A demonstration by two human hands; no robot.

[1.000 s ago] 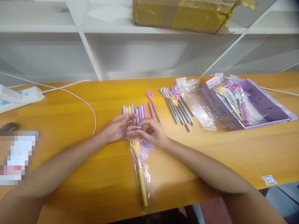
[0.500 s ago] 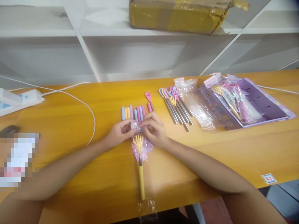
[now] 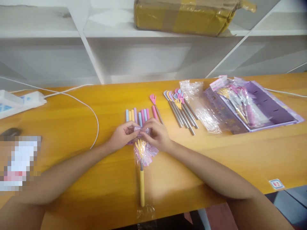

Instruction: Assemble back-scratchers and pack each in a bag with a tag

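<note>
My left hand (image 3: 122,135) and my right hand (image 3: 156,134) pinch the top end of a clear plastic bag (image 3: 146,209) between them. Inside the bag lies a back scratcher (image 3: 142,185) with a yellow hand-shaped head, a metal neck and a yellow handle. Under the bag's upper part are pink and purple printed cards (image 3: 151,150). Just beyond my fingers several coloured handle tubes (image 3: 135,115) stand in a row, blue, yellow, purple and pink. A pink-headed scratcher rod (image 3: 157,108) lies beside a pink tube (image 3: 154,112). My fingers partly hide the bag's top edge.
Several metal scratcher rods (image 3: 183,113) lie to the right, near empty clear bags (image 3: 208,116). A purple box (image 3: 263,105) holds bagged scratchers. At left are a power strip (image 3: 21,102), a white cable (image 3: 96,118) and a dark mouse (image 3: 11,132). A taped carton (image 3: 187,16) sits on the shelf.
My fingers have shifted slightly along the bag's top, my right fingers lying lower and closer to my left. The bag's lower end has swung a little left with the back scratcher.
</note>
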